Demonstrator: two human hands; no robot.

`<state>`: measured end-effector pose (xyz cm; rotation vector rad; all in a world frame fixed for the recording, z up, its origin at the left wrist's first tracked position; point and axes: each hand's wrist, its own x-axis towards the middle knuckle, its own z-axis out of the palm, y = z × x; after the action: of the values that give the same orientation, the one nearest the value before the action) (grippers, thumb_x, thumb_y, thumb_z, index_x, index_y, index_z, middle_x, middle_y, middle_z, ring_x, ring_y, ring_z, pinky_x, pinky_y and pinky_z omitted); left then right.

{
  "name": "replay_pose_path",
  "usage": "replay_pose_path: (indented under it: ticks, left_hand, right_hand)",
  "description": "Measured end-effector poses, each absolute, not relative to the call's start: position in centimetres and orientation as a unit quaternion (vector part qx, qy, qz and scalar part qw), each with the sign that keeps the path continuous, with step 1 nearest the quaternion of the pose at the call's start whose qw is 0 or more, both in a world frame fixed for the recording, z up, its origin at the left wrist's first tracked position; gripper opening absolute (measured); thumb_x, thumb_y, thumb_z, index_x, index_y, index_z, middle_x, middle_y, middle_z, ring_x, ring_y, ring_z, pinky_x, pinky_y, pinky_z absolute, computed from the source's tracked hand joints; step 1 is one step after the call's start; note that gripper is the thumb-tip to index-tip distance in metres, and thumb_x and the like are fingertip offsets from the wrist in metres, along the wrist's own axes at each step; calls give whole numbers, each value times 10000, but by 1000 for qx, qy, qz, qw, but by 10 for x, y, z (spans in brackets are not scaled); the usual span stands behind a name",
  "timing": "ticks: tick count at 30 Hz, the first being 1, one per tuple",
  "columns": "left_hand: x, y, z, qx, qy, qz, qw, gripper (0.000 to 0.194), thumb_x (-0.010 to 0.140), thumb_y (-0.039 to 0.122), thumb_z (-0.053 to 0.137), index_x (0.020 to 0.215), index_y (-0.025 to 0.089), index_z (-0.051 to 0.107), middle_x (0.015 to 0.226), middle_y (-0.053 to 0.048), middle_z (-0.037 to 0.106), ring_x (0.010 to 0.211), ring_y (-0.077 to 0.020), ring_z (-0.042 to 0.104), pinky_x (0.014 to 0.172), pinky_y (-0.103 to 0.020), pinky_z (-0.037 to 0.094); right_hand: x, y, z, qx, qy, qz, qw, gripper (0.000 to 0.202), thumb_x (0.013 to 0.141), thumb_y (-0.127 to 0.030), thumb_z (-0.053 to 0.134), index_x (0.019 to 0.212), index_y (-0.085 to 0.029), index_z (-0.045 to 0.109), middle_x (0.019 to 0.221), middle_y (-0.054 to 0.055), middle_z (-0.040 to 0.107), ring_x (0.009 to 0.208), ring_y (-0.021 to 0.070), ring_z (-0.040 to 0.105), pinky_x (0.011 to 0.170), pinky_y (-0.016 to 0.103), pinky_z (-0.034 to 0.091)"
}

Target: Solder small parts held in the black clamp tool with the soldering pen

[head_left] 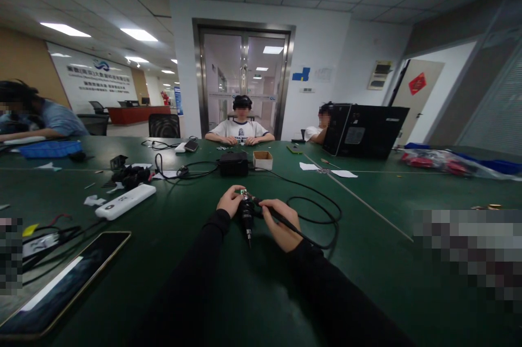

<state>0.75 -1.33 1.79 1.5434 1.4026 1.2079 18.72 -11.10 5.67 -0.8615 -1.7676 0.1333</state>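
Note:
Near the middle of the green table, my left hand has its fingers closed at a small green and white piece. My right hand grips a dark pen-like tool, whose front end points left to the small piece. A black cable runs from the back of the tool. Between the hands lies a black cylindrical device with a thin metal tip toward me. What exactly the left fingertips pinch is too small to make out.
Beyond the hands stand a black box and an open carton. A white power strip and a phone lie left. Cable loops lie right. A person sits opposite, near a large black case.

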Motion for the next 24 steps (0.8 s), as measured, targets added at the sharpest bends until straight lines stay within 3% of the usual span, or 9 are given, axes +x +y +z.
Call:
replay_pose_path:
  ticks: [12, 24]
  left_hand:
    - [7, -8, 9, 566, 481, 535, 402, 253, 742, 172, 624, 993, 192, 654, 763, -13, 710, 757, -161, 670, 853, -318, 501]
    - [5, -4, 5, 564, 480, 534, 409, 261, 744, 183, 629, 1003, 201, 649, 782, -17, 718, 770, -170, 671, 853, -328, 498]
  right_hand:
    - [187, -112, 56, -350, -751, 60, 557, 176, 883, -203, 504, 900, -207, 678, 855, 46, 706, 785, 168, 666, 749, 282, 535]
    - [186, -114, 58, -360, -748, 55, 555, 160, 878, -186, 510, 892, -202, 668, 851, 39, 700, 779, 165, 663, 745, 277, 524]
